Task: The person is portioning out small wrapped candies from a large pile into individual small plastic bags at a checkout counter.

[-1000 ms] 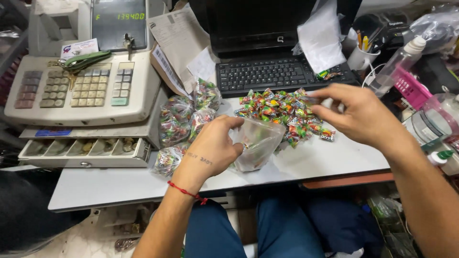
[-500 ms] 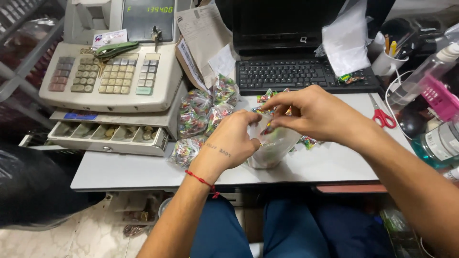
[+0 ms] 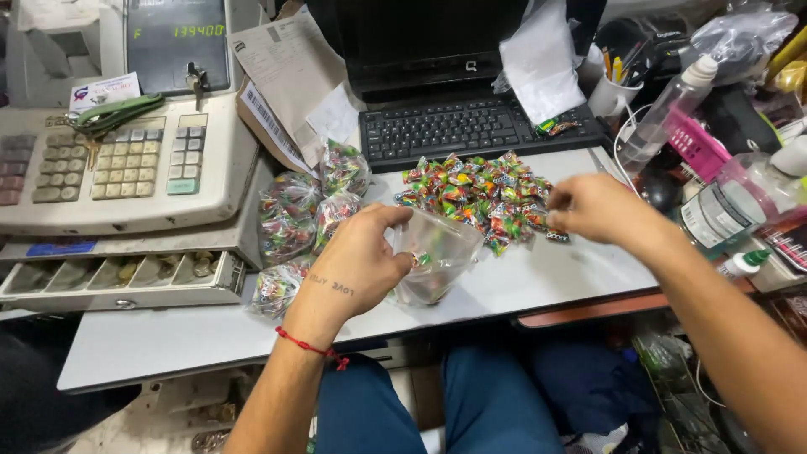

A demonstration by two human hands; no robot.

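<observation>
Bag (image 3: 433, 265), clear and holding a few candies, sits gripped open in my left hand (image 3: 357, 265). Right of the bag, my right hand (image 3: 593, 208) pinches at the candy pile (image 3: 475, 197). Filled bags (image 3: 298, 219) lie left of it.

Left hand (image 3: 361, 265) holds a clear bag (image 3: 437, 261) open — right hand (image 3: 593, 208) touches the candy pile (image 3: 475, 195).

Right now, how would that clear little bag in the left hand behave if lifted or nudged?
The clear plastic bag looks thin and creased, so probably floppy. It seems nearly empty, so likely very light. The left hand holds its mouth open; released, it would probably sag.
</observation>
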